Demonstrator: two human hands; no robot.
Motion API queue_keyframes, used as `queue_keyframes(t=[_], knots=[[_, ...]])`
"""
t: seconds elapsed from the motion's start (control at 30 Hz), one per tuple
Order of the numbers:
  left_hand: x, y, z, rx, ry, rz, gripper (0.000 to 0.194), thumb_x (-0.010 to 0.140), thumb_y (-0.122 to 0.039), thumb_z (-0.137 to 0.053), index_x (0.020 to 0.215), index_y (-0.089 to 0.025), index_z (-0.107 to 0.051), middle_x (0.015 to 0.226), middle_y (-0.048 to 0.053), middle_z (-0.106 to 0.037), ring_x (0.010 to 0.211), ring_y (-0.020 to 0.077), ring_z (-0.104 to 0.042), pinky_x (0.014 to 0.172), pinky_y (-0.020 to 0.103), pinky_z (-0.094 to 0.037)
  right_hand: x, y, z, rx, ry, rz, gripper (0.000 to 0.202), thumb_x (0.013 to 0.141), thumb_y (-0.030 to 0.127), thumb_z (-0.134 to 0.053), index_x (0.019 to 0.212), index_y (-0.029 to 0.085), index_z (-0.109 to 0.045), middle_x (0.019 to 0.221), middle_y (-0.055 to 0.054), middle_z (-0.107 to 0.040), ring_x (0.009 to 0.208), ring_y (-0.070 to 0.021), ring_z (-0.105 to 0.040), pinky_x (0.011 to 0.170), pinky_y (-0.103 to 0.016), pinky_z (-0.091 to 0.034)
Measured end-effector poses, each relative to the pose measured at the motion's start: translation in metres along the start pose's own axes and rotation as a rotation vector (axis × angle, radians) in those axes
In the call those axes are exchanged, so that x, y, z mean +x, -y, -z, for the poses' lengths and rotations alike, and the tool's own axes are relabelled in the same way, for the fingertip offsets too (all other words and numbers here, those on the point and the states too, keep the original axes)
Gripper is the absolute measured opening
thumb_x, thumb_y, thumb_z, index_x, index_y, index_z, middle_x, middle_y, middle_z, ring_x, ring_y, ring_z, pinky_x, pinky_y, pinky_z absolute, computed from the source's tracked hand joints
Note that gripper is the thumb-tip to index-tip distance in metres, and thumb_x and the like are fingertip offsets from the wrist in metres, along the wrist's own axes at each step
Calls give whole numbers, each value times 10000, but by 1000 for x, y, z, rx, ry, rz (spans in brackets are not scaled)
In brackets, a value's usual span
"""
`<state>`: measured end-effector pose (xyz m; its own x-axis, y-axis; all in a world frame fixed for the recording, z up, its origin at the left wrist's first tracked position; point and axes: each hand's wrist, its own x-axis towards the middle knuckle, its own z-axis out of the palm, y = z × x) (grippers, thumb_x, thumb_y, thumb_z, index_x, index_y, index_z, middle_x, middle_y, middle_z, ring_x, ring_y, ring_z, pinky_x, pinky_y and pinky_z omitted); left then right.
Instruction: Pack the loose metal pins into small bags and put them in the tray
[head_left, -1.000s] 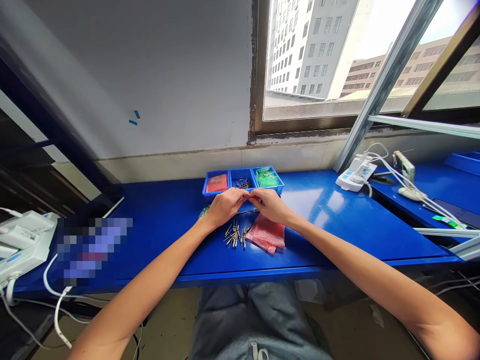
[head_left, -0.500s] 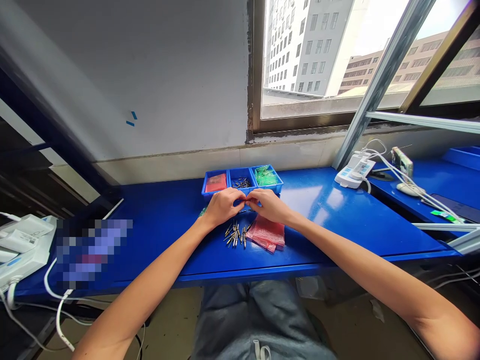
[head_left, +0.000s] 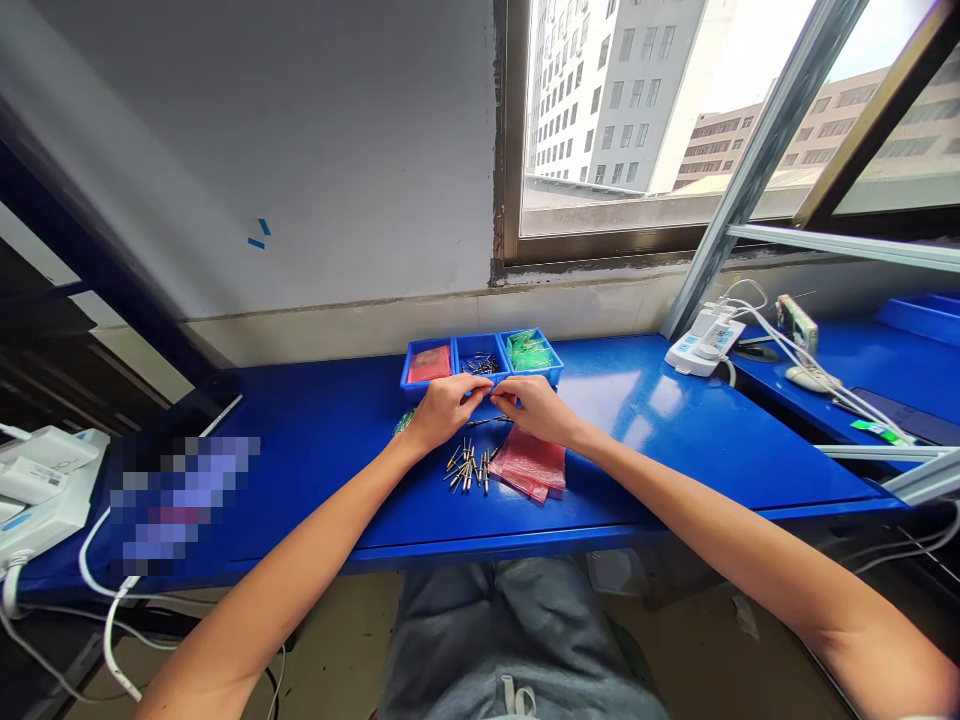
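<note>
My left hand and my right hand meet at the fingertips just in front of the blue bins. Each has thumb and fingers pinched together; whatever lies between them is too small to make out. Below the hands, a loose pile of thin metal pins with brass-coloured and silver parts rests on the blue table. Pink plastic bags lie flat under and in front of my right hand. Beside my left wrist, some green bits show, partly covered by the arm.
Three joined blue bins stand behind my hands, holding pink bags, small dark metal parts and green bags. White power strips with cables sit at right and left. A metal frame post rises at the right.
The fingertips have shifted slightly, and a thin dark pin on the table below them shows more. The whole view has moved a little; the pile and bags lie as before.
</note>
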<state>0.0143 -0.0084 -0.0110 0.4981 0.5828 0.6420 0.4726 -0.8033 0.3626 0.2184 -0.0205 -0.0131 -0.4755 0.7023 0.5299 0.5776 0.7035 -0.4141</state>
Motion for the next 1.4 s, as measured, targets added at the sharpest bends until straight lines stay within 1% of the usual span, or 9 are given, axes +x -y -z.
queue_keyframes(t=[0.23, 0.47, 0.6, 0.73, 0.83, 1.0, 1.17, 1.3, 1.4], knots=[[-2, 3, -2, 77, 37, 18, 229, 958, -231, -587, 1148, -178, -703, 1014, 64, -775, 882, 199, -739, 798, 307, -576, 1, 3, 3, -42, -80, -31, 166, 898, 80, -553, 781, 167, -633, 742, -27, -662, 658, -130, -533, 661, -257, -372], [-3, 1, 0, 163, 93, 46, 159, 980, -293, -590, 1032, -193, -702, 888, 41, -758, 768, 181, -711, 714, 272, -525, 1, 4, 4, -32, -70, 9, 182, 961, 145, -547, 793, 177, -609, 770, -31, -663, 694, -139, -547, 685, -261, -374], [-2, 2, 1, 192, 67, -28, 173, 998, -256, -546, 1014, -171, -696, 958, 70, -737, 829, 189, -699, 766, 290, -530, 1, 5, 3, -42, -66, -26, 230, 1013, 222, -520, 806, 179, -611, 762, -31, -659, 696, -143, -554, 685, -267, -377], [-2, 4, 1, 146, 25, -70, 156, 983, -201, -546, 1038, -168, -689, 995, 70, -736, 900, 198, -708, 835, 311, -548, 1, 1, 0, -47, -71, -41, 151, 994, 157, -518, 923, 177, -649, 856, -47, -699, 775, -157, -602, 734, -272, -414], [-2, 3, 0, 96, 42, -83, 178, 982, -175, -534, 1091, -160, -674, 1044, 70, -748, 933, 195, -718, 853, 311, -559, 0, -3, -3, -37, -69, -38, 136, 962, 130, -547, 1006, 178, -666, 878, -46, -707, 796, -165, -614, 748, -277, -432], [-2, 2, 0, 123, 77, -82, 213, 1000, -182, -506, 1148, -150, -656, 1108, 89, -745, 1005, 213, -716, 904, 338, -561, 1, -3, -3, -3, -27, -28, 174, 967, 136, -546, 857, 174, -675, 789, -26, -685, 710, -144, -574, 691, -261, -413], [-2, 6, -1, 209, 148, -55, 235, 1003, -228, -533, 1182, -164, -671, 1098, 91, -753, 1009, 231, -721, 904, 350, -566, 2, 0, -1, 5, -65, -22, 165, 963, 146, -556, 858, 173, -681, 792, -27, -692, 702, -138, -572, 694, -260, -414], [-3, 8, -1, 228, 169, -46, 289, 1030, -255, -491, 1258, -178, -652, 1175, 90, -750, 1074, 237, -718, 929, 344, -558, 2, 1, 0, -25, -85, -28, 179, 962, 171, -569, 809, 171, -662, 756, -25, -676, 678, -136, -552, 670, -262, -393], [-3, 7, 0, 211, 175, -13, 270, 1039, -288, -491, 1238, -209, -655, 1142, 63, -766, 1042, 226, -736, 875, 303, -555, 1, 1, 0, -41, -90, -45, 203, 964, 182, -572, 777, 169, -652, 724, -23, -663, 664, -138, -543, 657, -267, -381]])
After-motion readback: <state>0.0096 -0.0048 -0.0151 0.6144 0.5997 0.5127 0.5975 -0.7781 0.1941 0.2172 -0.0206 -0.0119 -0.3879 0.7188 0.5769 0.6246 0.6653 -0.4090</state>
